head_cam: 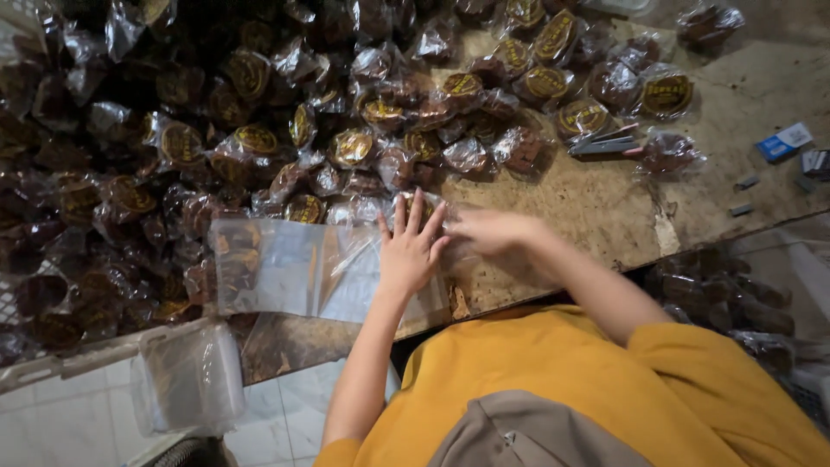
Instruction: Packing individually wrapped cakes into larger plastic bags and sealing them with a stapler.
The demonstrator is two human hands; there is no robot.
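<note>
While my left hand (411, 246) lies flat, fingers spread, on the clear plastic bag (294, 268), its long axis runs leftward along the table edge (605, 216). My right hand (493, 229), blurred, grip unclear, sits just right of it, near the wrapped dark sweets (346, 147).

a worn brown table (605, 207) carries a big heap of dark wrapped sweets (259, 130), a flat clear plastic bag (294, 268) at its near edge, a stapler (605, 143) and a small blue box (785, 141).
</note>
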